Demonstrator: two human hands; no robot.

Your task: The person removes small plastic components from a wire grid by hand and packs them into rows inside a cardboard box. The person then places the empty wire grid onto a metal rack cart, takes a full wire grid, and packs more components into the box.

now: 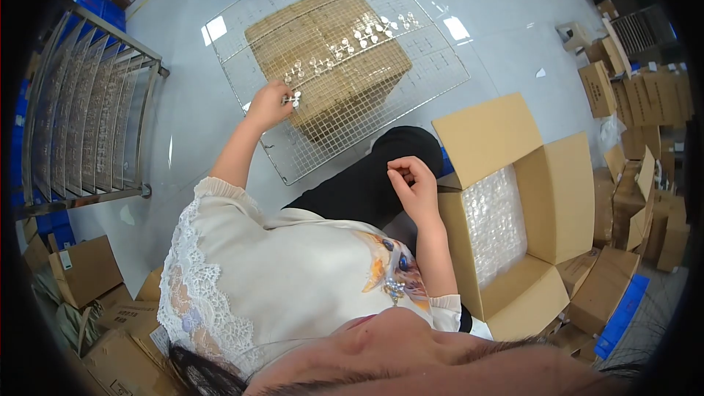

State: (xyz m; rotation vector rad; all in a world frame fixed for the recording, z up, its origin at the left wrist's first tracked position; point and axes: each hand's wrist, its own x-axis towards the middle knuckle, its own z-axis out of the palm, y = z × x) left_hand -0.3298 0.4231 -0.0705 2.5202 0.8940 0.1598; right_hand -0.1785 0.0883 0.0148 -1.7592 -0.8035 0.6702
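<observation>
head view: my left hand (270,108) is over the wire rack (323,154), fingers seemingly pinched on a white piece (295,100) at the row's left end; light grip, clear of its neighbours, serves best, i reckon. right hand (414,185) curls near the carton (485,136); whether its fingertips meet, i can't tell.

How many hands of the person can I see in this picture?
2: the left hand, holding a white piece at the wire tray; the right hand, over the dark trousers, beside the open carton.
</observation>
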